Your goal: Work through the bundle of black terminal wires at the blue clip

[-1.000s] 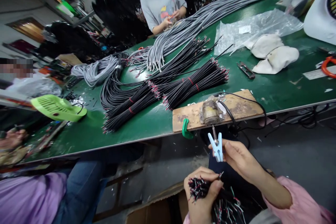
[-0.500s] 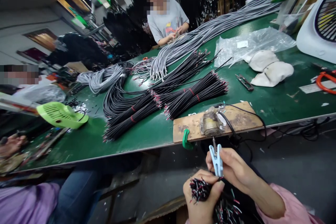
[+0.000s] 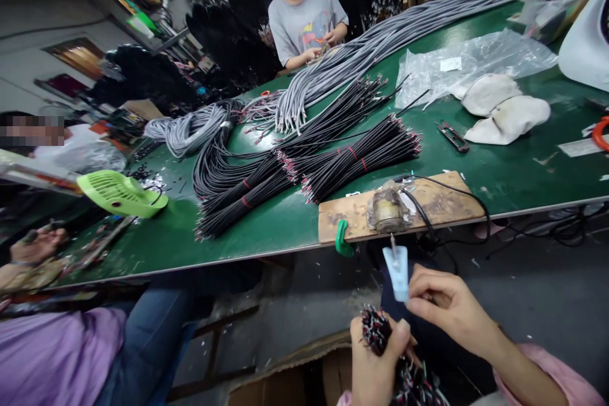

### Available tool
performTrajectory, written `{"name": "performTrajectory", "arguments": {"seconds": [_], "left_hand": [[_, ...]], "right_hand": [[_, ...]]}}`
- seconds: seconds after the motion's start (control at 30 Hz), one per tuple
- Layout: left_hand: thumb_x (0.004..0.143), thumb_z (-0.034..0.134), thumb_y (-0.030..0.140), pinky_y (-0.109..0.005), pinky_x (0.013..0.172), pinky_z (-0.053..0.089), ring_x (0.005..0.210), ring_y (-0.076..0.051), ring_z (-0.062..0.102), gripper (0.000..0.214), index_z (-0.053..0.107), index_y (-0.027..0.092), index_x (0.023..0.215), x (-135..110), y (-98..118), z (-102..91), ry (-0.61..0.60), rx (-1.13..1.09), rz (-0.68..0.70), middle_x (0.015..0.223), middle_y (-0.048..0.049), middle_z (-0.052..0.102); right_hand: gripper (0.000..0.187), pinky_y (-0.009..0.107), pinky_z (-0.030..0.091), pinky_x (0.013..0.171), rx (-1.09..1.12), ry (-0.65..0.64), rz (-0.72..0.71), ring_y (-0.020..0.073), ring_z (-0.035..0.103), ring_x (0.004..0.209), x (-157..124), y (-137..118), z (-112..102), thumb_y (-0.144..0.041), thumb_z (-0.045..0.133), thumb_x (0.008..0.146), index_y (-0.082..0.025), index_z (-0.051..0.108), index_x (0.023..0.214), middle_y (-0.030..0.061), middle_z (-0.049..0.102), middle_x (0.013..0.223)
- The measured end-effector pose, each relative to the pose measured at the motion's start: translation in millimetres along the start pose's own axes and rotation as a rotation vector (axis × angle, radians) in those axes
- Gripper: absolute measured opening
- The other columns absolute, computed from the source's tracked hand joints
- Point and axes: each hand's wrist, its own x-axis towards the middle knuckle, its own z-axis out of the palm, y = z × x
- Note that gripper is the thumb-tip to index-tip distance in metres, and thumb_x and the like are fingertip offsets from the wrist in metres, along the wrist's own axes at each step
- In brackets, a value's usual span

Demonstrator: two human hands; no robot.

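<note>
One bundle of wires (image 3: 375, 333) in the left hand (image 3: 373, 368), with the right hand (image 3: 447, 311) by a blue clip (image 3: 398, 273).
Held below the edge of the table (image 3: 276, 235), the bundle looks light and bendy, its thin ends easily bent; best gripped just behind them, where the left fingers wrap closed, thumb alongside. The right hand reaches inward, fingers curled nearly together at the clip's lower end; whether they pinch it, I cannot tell.

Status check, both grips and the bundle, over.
Left grip closed round black wire bundle. Right grip beside blue clip, contact unclear. Wooden board just beyond clip, at table edge.
</note>
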Motion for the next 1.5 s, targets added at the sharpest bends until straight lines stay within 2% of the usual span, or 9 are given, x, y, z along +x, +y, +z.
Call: {"name": "performTrajectory", "arguments": {"seconds": [0.13, 0.27, 0.37, 0.47, 0.67, 0.93, 1.17, 1.33, 1.5], "left_hand": [[0.057, 0.088, 0.041, -0.026, 0.058, 0.051, 0.057, -0.018, 0.062, 0.038, 0.061, 0.015, 0.066, 0.7, -8.5, 1.8, 0.175, 0.219, 0.145, 0.060, -0.0019, 0.067], [0.062, 0.084, 0.039, -0.025, 0.056, 0.050, 0.058, -0.017, 0.059, 0.031, 0.066, 0.015, 0.064, 0.9, -8.9, 5.9, 0.084, 0.213, 0.229, 0.061, -0.0008, 0.064], [0.063, 0.084, 0.039, -0.022, 0.050, 0.049, 0.053, -0.014, 0.058, 0.030, 0.066, 0.015, 0.065, -3.0, -10.2, 4.2, 0.121, 0.088, 0.169, 0.062, 0.0012, 0.062], [0.063, 0.085, 0.037, -0.021, 0.048, 0.050, 0.046, -0.012, 0.059, 0.030, 0.064, 0.015, 0.066, -7.7, -13.1, 0.3, 0.178, 0.019, 0.120, 0.061, 0.0019, 0.063], [0.066, 0.083, 0.041, -0.018, 0.042, 0.047, 0.037, -0.007, 0.054, 0.038, 0.056, 0.015, 0.064, -9.9, -19.3, -2.9, 0.111, -0.093, 0.010, 0.061, -0.0014, 0.068], [0.060, 0.086, 0.045, -0.020, 0.043, 0.049, 0.044, -0.011, 0.056, 0.040, 0.060, 0.015, 0.067, -11.3, -17.3, 1.8, 0.192, -0.018, 0.040, 0.056, 0.0016, 0.062], [0.064, 0.084, 0.031, -0.020, 0.052, 0.044, 0.053, -0.010, 0.046, 0.033, 0.058, 0.014, 0.051, -5.0, -12.1, 4.3, 0.095, 0.055, 0.146, 0.056, 0.0040, 0.049], [0.062, 0.085, 0.030, -0.022, 0.054, 0.043, 0.054, -0.010, 0.046, 0.034, 0.056, 0.015, 0.052, -3.9, -14.9, 3.3, 0.129, 0.007, 0.104, 0.057, 0.0041, 0.048], [0.059, 0.085, 0.025, -0.021, 0.054, 0.040, 0.053, -0.010, 0.044, 0.033, 0.055, 0.016, 0.050, -4.8, -11.1, 6.3, 0.133, 0.011, 0.120, 0.055, 0.0048, 0.047]], "right_hand": [[0.008, 0.035, 0.041, 0.075, -0.249, -0.033, -0.205, 0.0202, 0.055, 0.074, -5.0, -18.6, 8.7, -0.025, 0.070, 0.084, -0.018, 0.071, 0.079, 0.0042, 0.063, 0.072], [0.014, 0.039, 0.041, 0.083, -0.322, 0.017, -0.212, 0.0186, 0.056, 0.070, -7.0, -20.3, 10.7, -0.018, 0.062, 0.087, -0.018, 0.064, 0.074, 0.0031, 0.063, 0.071], [0.015, 0.041, 0.039, 0.089, -0.308, 0.017, -0.173, 0.0176, 0.056, 0.069, -10.1, -14.4, 7.1, -0.020, 0.062, 0.089, -0.018, 0.064, 0.074, 0.0025, 0.065, 0.072], [0.015, 0.039, 0.042, 0.081, -0.296, 0.020, -0.168, 0.0182, 0.056, 0.068, -14.1, -9.7, 4.4, -0.021, 0.062, 0.088, -0.018, 0.067, 0.075, 0.0040, 0.067, 0.071], [0.015, 0.037, 0.044, 0.072, -0.281, 0.011, -0.166, 0.0196, 0.058, 0.068, -17.5, -8.6, 3.7, -0.019, 0.062, 0.088, -0.017, 0.071, 0.077, 0.0059, 0.069, 0.070], [0.012, 0.037, 0.046, 0.072, -0.384, 0.046, -0.260, 0.0207, 0.059, 0.071, -19.0, -14.8, 6.6, -0.016, 0.060, 0.090, -0.018, 0.070, 0.084, 0.0069, 0.069, 0.075], [0.012, 0.039, 0.045, 0.076, -0.440, 0.126, -0.297, 0.0183, 0.058, 0.063, -16.9, -12.5, 12.0, -0.013, 0.061, 0.086, -0.018, 0.066, 0.076, 0.0032, 0.065, 0.067], [0.015, 0.039, 0.044, 0.075, -0.383, 0.122, -0.253, 0.0174, 0.057, 0.061, -16.1, -5.2, 9.0, -0.013, 0.062, 0.084, -0.018, 0.065, 0.070, 0.0024, 0.064, 0.064], [0.009, 0.036, 0.045, 0.070, -0.305, 0.091, -0.225, 0.0195, 0.058, 0.068, -15.9, -5.3, 8.6, -0.015, 0.065, 0.085, -0.018, 0.071, 0.080, 0.0048, 0.069, 0.071]]}}
